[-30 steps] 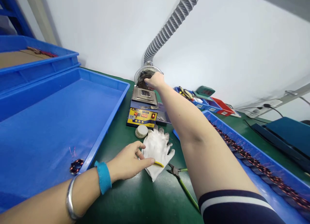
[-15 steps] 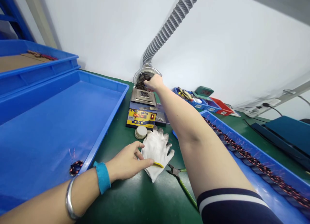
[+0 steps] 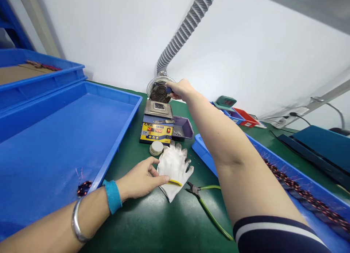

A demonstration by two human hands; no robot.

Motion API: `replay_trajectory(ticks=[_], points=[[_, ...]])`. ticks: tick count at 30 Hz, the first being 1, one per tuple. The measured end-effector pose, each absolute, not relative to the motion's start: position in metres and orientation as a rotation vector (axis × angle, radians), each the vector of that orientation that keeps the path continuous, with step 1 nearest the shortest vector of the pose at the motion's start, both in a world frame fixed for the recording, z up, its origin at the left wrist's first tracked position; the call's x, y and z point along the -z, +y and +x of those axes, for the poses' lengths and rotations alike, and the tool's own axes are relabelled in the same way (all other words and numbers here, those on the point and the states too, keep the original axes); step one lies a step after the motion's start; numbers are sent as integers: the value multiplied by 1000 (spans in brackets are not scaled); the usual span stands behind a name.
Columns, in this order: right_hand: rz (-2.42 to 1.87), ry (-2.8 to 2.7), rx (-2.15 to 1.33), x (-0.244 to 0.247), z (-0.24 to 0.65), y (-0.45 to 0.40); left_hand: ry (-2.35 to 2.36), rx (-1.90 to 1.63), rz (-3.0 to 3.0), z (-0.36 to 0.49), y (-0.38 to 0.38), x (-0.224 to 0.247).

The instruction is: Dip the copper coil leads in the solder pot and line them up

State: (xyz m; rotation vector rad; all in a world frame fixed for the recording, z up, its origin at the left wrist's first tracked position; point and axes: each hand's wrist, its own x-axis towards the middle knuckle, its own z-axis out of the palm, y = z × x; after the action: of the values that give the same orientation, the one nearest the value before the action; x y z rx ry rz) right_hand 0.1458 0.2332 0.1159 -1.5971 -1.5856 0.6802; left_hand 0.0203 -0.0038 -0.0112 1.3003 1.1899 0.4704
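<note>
The right hand (image 3: 181, 89), upper centre, has shifted rightward, fingers pinching one dark piece (image 3: 168, 89). Left hand (image 3: 142, 178): fingers loosely parted. One coil (image 3: 84, 188) lower left; one pliers (image 3: 195, 190) lower centre.

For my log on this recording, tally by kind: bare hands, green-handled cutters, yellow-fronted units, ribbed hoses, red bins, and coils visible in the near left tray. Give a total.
Bare hands, left hand and right hand: 2
Green-handled cutters: 1
Yellow-fronted unit: 1
Ribbed hose: 1
Red bin: 1
Coil visible in near left tray: 1
Total: 7
</note>
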Motion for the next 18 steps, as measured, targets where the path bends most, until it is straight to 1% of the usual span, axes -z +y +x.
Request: replay_trajectory(ticks=[4,10,18], points=[[-1597,-1556,-710,-111,147,235,1193,-464,1312,20,-3,12],[-1666,-1663,-578,-92,142,248,1176,-466,1323,20,-3,14],[-1688,-1737,-503,-71,137,260,1187,-469,1291,20,-4,12]])
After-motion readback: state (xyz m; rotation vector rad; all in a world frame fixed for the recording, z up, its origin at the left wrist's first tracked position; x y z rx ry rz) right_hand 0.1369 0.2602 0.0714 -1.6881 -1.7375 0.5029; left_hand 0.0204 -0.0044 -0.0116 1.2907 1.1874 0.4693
